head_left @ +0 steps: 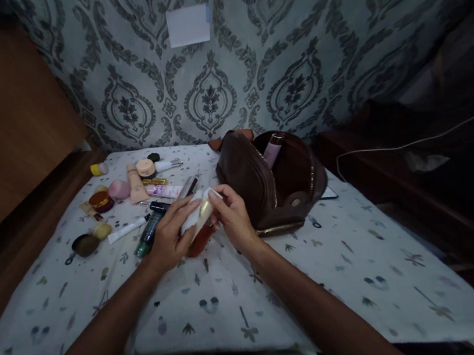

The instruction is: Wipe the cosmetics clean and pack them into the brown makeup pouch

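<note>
Over the front middle of the table, my left hand point(170, 237) is closed around a pale tube with a gold sheen point(203, 213). My right hand point(234, 218) pinches the upper end of the same tube. A white wipe or tissue point(188, 218) lies against the tube under my left fingers; its far side is hidden. Just below the hands rests an amber-brown item point(201, 242), partly covered. Beside my right hand stands a dark brown leather bag point(246, 182), unzipped, with a pinkish bottle point(272, 152) inside. A dark green-ended bottle point(150, 234) lies left of my left hand.
Cosmetics spread over the table's left side: a pink sponge point(119, 189), a beige tube point(135, 183), an amber jar point(101, 201), a white tube point(127, 229), a round dark brush point(85, 244) and a yellow-capped container point(98, 169). A patterned cloth point(239, 318) covers the table.
</note>
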`<state>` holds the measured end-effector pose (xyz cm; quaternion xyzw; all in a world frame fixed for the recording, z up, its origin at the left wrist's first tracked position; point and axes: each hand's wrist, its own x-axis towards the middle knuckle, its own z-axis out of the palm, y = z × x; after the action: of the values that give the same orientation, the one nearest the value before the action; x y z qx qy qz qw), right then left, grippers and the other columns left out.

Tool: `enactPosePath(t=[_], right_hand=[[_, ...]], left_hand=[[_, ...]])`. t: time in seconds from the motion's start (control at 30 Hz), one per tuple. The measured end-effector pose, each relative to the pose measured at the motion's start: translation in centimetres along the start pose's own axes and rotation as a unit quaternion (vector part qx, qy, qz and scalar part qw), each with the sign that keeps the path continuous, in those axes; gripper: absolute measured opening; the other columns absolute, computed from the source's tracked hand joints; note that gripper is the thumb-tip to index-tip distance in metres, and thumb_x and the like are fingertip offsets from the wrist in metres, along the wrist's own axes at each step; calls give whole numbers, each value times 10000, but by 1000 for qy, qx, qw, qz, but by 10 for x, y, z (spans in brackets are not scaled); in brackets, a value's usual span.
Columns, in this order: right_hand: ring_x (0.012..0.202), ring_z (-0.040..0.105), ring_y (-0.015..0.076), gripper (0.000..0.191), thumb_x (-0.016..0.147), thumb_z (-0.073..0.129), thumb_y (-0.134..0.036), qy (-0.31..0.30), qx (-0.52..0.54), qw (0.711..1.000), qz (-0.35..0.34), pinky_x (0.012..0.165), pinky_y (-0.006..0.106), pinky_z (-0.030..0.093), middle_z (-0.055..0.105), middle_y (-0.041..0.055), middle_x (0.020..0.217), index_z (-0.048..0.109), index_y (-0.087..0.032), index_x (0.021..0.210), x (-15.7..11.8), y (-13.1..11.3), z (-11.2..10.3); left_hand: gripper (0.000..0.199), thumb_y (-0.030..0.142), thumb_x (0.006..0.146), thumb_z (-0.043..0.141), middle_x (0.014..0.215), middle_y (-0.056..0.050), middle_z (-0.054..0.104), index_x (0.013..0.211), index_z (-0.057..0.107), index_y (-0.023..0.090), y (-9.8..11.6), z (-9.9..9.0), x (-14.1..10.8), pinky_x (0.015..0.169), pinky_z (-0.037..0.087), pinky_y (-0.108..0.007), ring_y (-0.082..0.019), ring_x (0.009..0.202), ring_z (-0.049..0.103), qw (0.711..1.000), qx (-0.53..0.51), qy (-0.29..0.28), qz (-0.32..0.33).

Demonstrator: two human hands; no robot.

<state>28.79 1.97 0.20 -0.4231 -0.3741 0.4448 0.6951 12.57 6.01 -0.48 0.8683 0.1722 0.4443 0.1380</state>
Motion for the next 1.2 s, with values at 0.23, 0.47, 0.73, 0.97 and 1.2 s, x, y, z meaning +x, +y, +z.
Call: enactPosePath(t=[0.23,0.47,0.73,0.97,1.2], right_hand=[[383,455,75,522,663,792,-617,49,6,999,22,338,185,335,506,-103,505,485,-225,821,2,2,0],[414,471,68,476,712,773,-586,81,-64,991,-88,350,209,357,552,-68,663,478,-239,854,-5,-30,3],[515,501,76,377,798,721,-552,92,-185,943,-260,452,220,426,583,-34,782,546,-250,942,-1,-136,-43],[727,584,142,275,826,688,-437,44,-490,820,-293,656,274,456,645,-3,850,648,-182,921,51,-184,-122],[809,603,225,247,840,683,-365,14,-754,636,-161,690,305,380,698,74,867,684,-158,975,59,-170,-130]], left_hand=[[457,148,928,520,1389,-145,593,1378,532,224,1,0,1,1086,458,-498,-280,1343,508,986,74,-42,142],[202,111,873,525,1083,-117,696,977,663,218,2,-4,-1,871,529,-419,-248,1011,629,988,88,23,127],[223,9,799,457,871,-76,637,774,577,196,2,-6,4,711,498,-308,-193,802,610,994,59,-21,85],[201,60,810,487,882,-56,678,807,608,221,1,2,4,689,519,-290,-193,795,660,993,56,-46,93],[246,50,783,475,959,-72,691,873,617,230,-15,4,-4,722,544,-305,-211,854,680,986,86,-103,104]])
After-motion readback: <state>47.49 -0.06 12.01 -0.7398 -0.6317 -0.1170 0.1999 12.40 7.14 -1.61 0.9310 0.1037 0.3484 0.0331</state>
